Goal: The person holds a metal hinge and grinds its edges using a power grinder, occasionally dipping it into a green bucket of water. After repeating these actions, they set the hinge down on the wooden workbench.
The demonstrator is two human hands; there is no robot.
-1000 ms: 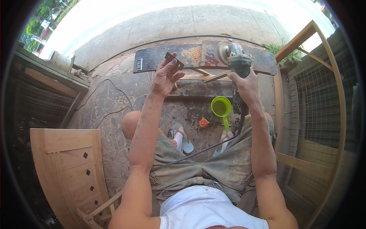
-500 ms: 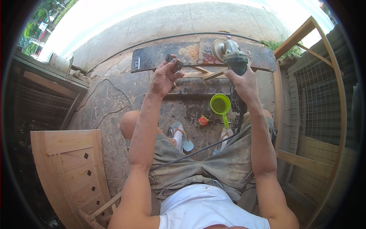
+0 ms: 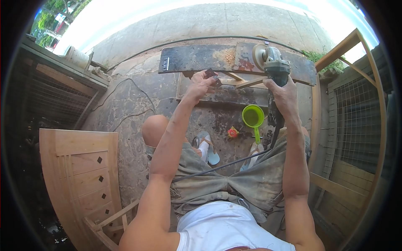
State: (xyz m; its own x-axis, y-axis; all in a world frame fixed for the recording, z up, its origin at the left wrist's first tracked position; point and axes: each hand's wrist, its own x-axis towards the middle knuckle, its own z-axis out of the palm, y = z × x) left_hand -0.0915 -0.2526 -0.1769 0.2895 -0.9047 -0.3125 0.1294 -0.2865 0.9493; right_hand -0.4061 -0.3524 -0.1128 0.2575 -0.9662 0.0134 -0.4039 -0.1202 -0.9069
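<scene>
My left hand [image 3: 201, 87] pinches a small dark flat piece [image 3: 212, 77] between thumb and fingers, beside the near edge of the bench board [image 3: 188, 57]. My right hand [image 3: 284, 95] is wrapped round the body of an angle grinder [image 3: 277, 67], held upright with its head away from me. The grinder's pale round disc [image 3: 258, 57] faces left, over the reddish-stained part of the board. A dark cord runs from the grinder's lower end across my lap. The pinched piece is apart from the disc.
Small brown bits [image 3: 229, 57] lie on the board. Between my feet and the bench are a green dipper [image 3: 253, 116] and a small red-yellow object [image 3: 233, 132]. A carved wooden panel [image 3: 86, 163] leans at left; a wooden frame [image 3: 374, 79] stands at right.
My left hand has moved right and closer to me with the dark piece, from over the board to its near edge. The whole view has shifted; the grinder keeps its place over the board.
</scene>
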